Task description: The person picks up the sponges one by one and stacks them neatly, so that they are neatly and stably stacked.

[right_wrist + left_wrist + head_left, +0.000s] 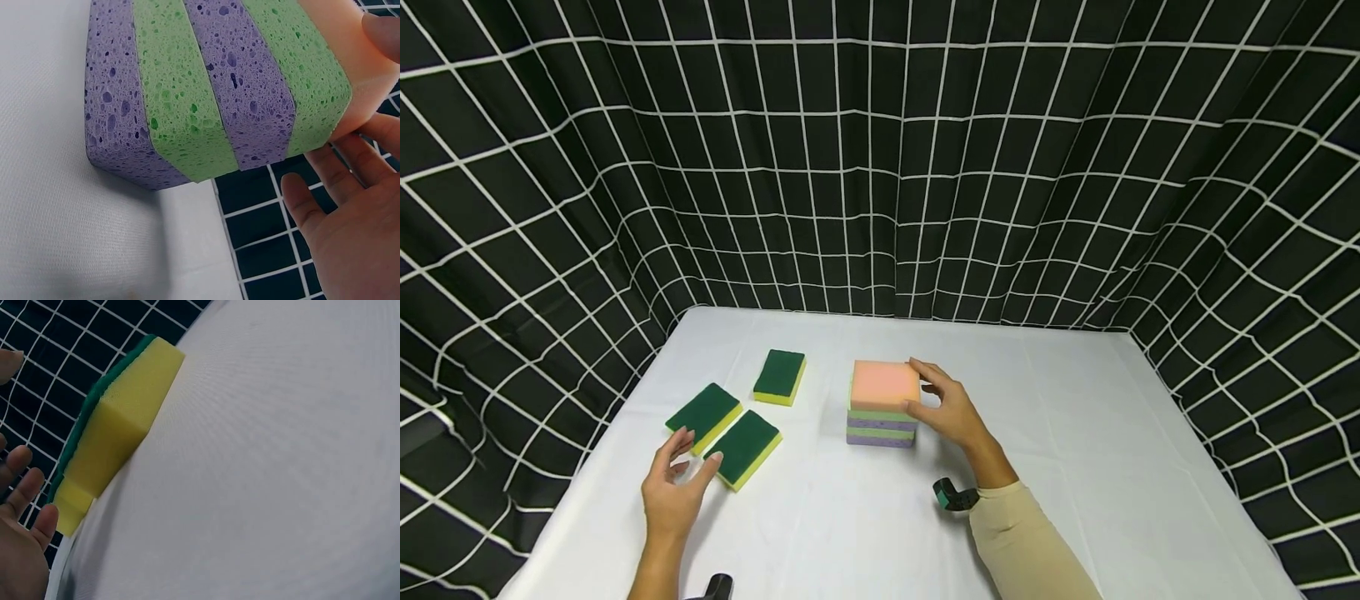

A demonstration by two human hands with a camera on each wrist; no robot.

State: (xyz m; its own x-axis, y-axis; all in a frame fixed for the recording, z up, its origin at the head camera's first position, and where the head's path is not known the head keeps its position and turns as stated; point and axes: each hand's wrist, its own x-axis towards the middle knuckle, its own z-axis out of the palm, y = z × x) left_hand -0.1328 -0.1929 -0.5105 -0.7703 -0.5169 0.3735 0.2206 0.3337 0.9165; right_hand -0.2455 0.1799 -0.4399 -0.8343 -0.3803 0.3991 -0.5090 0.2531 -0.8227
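Note:
My right hand (953,414) holds an orange sponge (883,383) by its right side, thumb on the near edge and fingers on the far edge. That sponge tops a stack of alternating green (178,94) and purple sponges (112,94), its layers roughly lined up. On the left, my left hand (672,493) hovers with loosely bent fingers and nothing in its grasp. Closest to it are two scouring sponges, the nearer one (747,446) and the farther one (706,412), both dark green side up over yellow foam. In the left wrist view, yellow foam (119,434) appears beyond the fingers.
A third green and yellow scouring sponge (780,375) lies farther back, left of the stack. All stand on a white-covered table (820,517). Black curtains with a white grid (880,167) enclose its back and sides. Black wrist devices show below the right wrist and at the bottom edge.

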